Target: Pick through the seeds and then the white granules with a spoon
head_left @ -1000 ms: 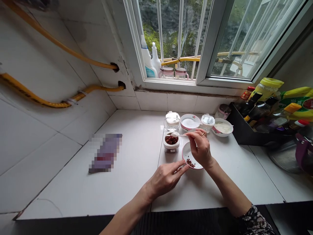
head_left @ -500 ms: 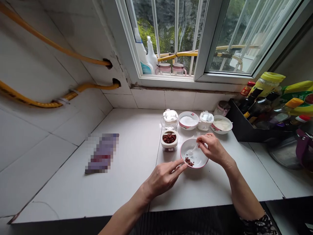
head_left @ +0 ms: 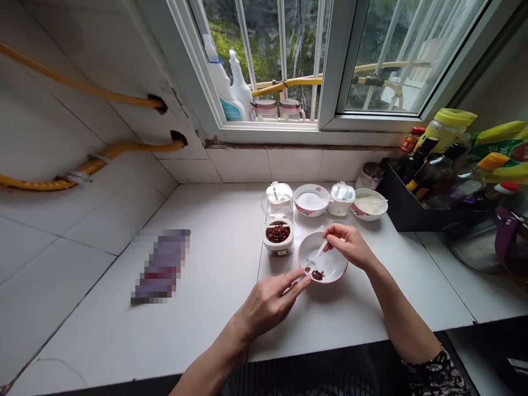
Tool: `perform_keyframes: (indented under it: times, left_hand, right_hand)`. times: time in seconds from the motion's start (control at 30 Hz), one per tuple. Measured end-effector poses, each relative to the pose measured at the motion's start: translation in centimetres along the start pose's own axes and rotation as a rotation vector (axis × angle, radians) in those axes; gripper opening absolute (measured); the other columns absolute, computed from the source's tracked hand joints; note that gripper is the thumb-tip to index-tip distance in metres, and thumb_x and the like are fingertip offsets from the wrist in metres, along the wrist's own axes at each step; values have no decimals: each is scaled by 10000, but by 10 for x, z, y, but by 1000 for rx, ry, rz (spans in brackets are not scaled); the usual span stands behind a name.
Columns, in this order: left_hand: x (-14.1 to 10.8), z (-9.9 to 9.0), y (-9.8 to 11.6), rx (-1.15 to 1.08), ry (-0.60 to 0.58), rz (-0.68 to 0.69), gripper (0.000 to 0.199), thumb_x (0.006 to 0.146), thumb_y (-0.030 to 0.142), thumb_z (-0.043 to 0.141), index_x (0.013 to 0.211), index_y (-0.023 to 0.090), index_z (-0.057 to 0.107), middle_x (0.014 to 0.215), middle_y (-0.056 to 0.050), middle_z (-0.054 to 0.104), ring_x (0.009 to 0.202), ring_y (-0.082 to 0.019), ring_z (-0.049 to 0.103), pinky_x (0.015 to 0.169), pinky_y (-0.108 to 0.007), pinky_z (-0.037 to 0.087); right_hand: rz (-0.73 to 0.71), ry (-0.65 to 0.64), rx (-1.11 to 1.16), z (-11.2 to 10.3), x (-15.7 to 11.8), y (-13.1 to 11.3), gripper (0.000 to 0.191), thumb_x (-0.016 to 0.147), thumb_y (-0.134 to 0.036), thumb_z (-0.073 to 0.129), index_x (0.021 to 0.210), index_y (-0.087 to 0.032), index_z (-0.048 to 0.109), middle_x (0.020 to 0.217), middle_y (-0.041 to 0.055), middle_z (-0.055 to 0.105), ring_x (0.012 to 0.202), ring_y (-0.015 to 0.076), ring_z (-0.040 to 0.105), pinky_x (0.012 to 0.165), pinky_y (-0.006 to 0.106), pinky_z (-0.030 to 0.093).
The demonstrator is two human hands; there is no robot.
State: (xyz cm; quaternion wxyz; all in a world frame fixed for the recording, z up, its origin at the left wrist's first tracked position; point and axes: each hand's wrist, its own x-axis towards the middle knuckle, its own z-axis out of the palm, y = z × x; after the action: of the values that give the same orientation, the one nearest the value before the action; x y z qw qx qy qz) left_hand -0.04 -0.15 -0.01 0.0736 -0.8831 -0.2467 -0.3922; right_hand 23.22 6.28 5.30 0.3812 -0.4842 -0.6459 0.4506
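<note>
A white bowl (head_left: 334,267) with a pink rim stands on the white tiled counter, with a small heap of dark red peppercorns (head_left: 317,275) at its lower left. My right hand (head_left: 348,245) pinches the handle of a small white spoon (head_left: 318,253), whose tip is low at the bowl's left inner side, with some peppercorns at it. My left hand (head_left: 272,301) rests its fingertips on the bowl's left rim, its fingers wrapped at that edge. Just left of the bowl is an open jar (head_left: 279,247) full of the same peppercorns, its clear lid raised.
Behind stand a bowl of white grains (head_left: 312,201), a lidded white jar (head_left: 341,199) and a bowl of pale powder (head_left: 369,205). A black box of bottles (head_left: 408,212) is at right. A blurred purple packet (head_left: 160,267) lies left.
The spoon has moved down and left in the bowl, from above the peppercorns to the left inner side. My right hand has shifted left with it. The view has turned slightly.
</note>
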Motion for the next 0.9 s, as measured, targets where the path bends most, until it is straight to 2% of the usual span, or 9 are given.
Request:
perform_keyframes:
  times: [0.27,0.43,0.67,0.77,0.9]
  left_hand:
    - [0,-1,0,-16,-14,-15,339,920,28,468,1200,138,622,1107,-123,713,799,-130,714,666,-232,602]
    - [0,1,0,-20,-11,-21,341,926,36,459,1201,150,626,1102,-122,717,802,-132,718,673,-235,610]
    - [0,2,0,-17,3,-18,353,923,38,452,1208,156,622,1090,-119,721,793,-131,718,666,-232,613]
    - [1,3,0,-6,14,-18,369,928,43,447,1233,169,612,1082,-108,724,779,-126,717,666,-228,611]
    - [2,4,1,-3,45,-16,314,930,49,458,1172,156,628,1068,-112,730,748,-132,718,643,-239,613]
  right_hand:
    - [48,88,126,-6,4,3,136,736,-316,606,742,-182,631,651,-14,636,604,154,663,651,297,514]
    - [48,148,127,-6,6,5,148,722,-331,626,723,-183,638,637,-11,638,594,159,663,637,300,516]
    - [51,169,183,-6,9,8,214,711,-391,687,737,-183,646,584,2,659,586,173,663,626,309,521]
    - [13,218,217,-4,13,6,280,710,-449,719,765,-185,644,607,18,681,599,182,666,617,316,528]
    - [-95,266,180,6,19,-6,294,753,-464,703,836,-193,624,713,37,708,674,195,691,662,328,545]
